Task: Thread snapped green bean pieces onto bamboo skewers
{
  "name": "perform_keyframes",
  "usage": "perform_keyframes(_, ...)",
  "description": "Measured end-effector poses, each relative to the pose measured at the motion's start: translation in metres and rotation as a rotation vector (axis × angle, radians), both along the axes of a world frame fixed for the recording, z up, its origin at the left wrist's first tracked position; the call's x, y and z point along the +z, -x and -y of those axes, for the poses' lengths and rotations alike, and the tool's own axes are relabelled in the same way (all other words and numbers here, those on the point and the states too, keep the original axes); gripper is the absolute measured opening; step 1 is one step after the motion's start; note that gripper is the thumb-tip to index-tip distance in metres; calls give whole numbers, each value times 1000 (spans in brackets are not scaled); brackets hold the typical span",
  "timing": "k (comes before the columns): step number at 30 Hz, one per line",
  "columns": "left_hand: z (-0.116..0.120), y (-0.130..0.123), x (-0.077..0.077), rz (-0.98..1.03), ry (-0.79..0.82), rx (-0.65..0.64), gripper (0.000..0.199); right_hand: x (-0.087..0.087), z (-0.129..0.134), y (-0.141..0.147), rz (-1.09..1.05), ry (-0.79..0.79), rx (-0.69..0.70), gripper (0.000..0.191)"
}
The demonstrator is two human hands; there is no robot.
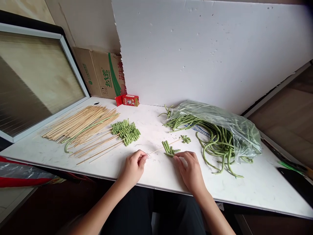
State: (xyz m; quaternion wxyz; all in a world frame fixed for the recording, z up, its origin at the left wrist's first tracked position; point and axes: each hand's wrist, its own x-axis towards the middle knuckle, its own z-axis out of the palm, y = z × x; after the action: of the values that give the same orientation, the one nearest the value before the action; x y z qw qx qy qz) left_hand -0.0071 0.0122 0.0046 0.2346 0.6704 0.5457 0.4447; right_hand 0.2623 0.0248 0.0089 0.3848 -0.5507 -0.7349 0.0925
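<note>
Left hand (135, 165): thumb and fingers pinched together on 1 end of a thin stick (155, 151), which slants away to the right.
Right hand (190, 169): fingers bent, tips at the near edge of the loose bean pieces (167, 147); cannot tell whether they grip 1.
Bean pieces: between the hands, around the stick's middle; how many are threaded on it cannot be told.
Scraps: a small heap of short green bits (186, 139) by the stick's far end.
Bean skewers (126, 131): laid close together left of the hands, green ends to the right, bare ends to the left.
Bare sticks (81, 121): a wide pile at the left, with 1 long bean (81, 133) lying across it.
Long beans (215, 137): a tangle at the right, partly inside a clear plastic bag (246, 130).
Back of the table (151, 122): a small red box (130, 100) near a cardboard box (97, 73).
</note>
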Motion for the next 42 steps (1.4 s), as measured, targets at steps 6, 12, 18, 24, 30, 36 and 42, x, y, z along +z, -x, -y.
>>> perform_keyframes(6, 1, 0, 6, -3, -28, -31, 19, 1, -2, -14, -396, 238, -172, 53)
perform_keyframes(12, 3, 2, 2, -15, -32, -35, 18, 2, -10, -23, -696, 277, -183, 50)
perform_keyframes(18, 4, 1, 1, -85, -49, -35, 20, -1, -10, -25, -971, 305, -140, 47)
perform_keyframes(24, 6, 0, 3, -129, -78, -33, 21, -5, -12, -28, -1084, 330, -96, 41)
perform_keyframes(30, 6, 0, 0, -163, -88, -36, 21, -6, -12, -28, -1109, 356, -27, 36)
perform_keyframes(36, 7, 2, -4, -174, -62, -48, 20, -7, -11, -28, -1064, 359, 7, 32)
perform_keyframes(42, 8, 2, -4, -182, -61, -49, 19, -2, -11, -25, -1053, 374, 8, 35)
